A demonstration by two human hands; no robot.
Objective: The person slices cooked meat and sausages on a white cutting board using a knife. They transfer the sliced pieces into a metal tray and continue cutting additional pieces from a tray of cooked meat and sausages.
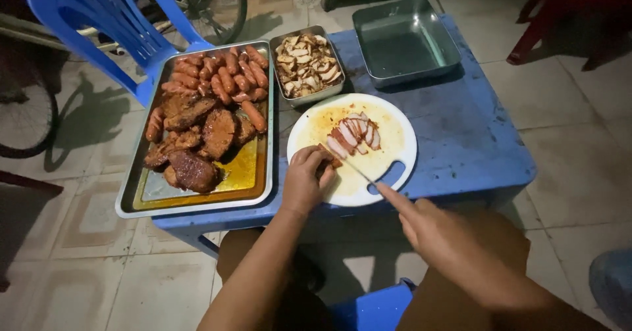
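My left hand (304, 179) presses a small piece of reddish roast meat (327, 154) onto a round white cutting board (395, 130) on a low blue table (461, 133). In my right hand (454, 239) is a knife (359, 172), its blade reaching the meat beside my left fingers. Several cut slices (355, 132) lie fanned across the middle of the board.
A large metal tray (197, 199) at the left holds sausages (220, 74) and dark meat slabs (194, 140) in oily sauce. A small metal pan of sliced pieces (307, 62) and an empty metal pan (403, 38) stand behind the board. A blue plastic chair (105, 22) and a bicycle wheel (26, 114) are at the far left.
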